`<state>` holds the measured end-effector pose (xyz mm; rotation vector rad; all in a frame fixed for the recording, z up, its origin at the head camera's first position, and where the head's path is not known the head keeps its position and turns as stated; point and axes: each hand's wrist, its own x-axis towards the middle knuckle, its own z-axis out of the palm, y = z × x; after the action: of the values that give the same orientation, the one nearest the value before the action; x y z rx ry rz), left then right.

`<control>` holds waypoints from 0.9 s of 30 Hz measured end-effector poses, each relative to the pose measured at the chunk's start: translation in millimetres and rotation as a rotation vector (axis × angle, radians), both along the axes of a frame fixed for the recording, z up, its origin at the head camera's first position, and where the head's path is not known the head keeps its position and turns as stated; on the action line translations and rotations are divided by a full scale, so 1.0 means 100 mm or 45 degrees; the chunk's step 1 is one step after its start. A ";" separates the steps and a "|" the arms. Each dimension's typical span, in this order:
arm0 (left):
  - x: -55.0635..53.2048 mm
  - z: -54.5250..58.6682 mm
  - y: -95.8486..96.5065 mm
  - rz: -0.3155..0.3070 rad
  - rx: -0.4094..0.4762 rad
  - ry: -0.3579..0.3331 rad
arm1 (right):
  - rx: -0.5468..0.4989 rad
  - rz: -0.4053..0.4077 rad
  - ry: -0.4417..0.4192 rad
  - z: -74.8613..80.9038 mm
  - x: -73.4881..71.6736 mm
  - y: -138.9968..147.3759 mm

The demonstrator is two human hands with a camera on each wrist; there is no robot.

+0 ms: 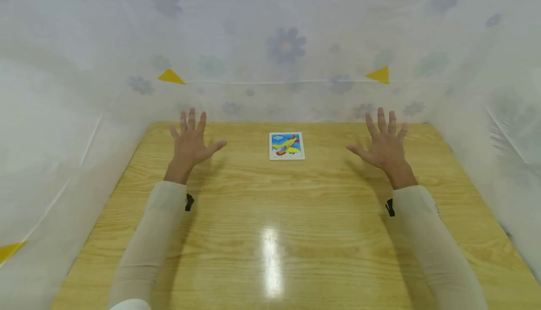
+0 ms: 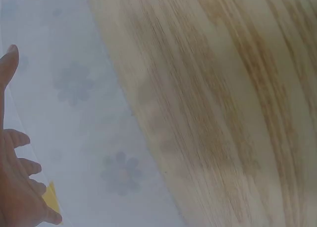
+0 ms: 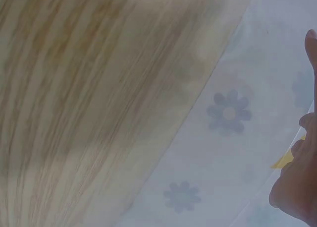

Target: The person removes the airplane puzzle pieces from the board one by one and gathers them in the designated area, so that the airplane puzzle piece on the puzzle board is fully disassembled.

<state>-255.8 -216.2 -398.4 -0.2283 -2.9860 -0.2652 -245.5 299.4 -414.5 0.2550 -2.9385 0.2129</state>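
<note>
I log the card (image 1: 287,146) lying flat near the far edge of the table (image 1: 228,235), between the hands and apart from both. It is right of the left hand (image 1: 190,146) and left of the right hand (image 1: 385,149); gaps look about equal, so I cannot call one nearer. Both hands have fingers spread, thumbs inward, holding nothing. Outline nearly square: no clear long axis. I judge any reach turns on this sideways gap. Neither wrist view shows the card.

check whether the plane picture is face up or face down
Face up: in the head view the plane picture lies on the table with its printed side in full sight.
</note>
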 end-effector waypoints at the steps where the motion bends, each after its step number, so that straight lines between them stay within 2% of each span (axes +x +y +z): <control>1: 0.00 0.00 0.01 -0.007 0.001 -0.003 | -0.002 0.003 -0.002 0.01 0.00 -0.01; 7: -0.01 -0.02 0.09 -0.047 -0.018 -0.017 | 0.000 0.011 -0.014 0.02 0.00 -0.08; 19: -0.03 -0.06 0.25 -0.069 0.004 -0.036 | 0.011 0.065 -0.028 -0.05 -0.03 -0.27; 27: -0.02 -0.15 0.33 -0.079 0.002 -0.081 | 0.021 0.155 -0.089 -0.11 -0.05 -0.44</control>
<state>-258.0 -182.7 -413.2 -0.3188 -3.0450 -0.2864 -250.2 255.8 -425.9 0.4385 -2.9976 0.2184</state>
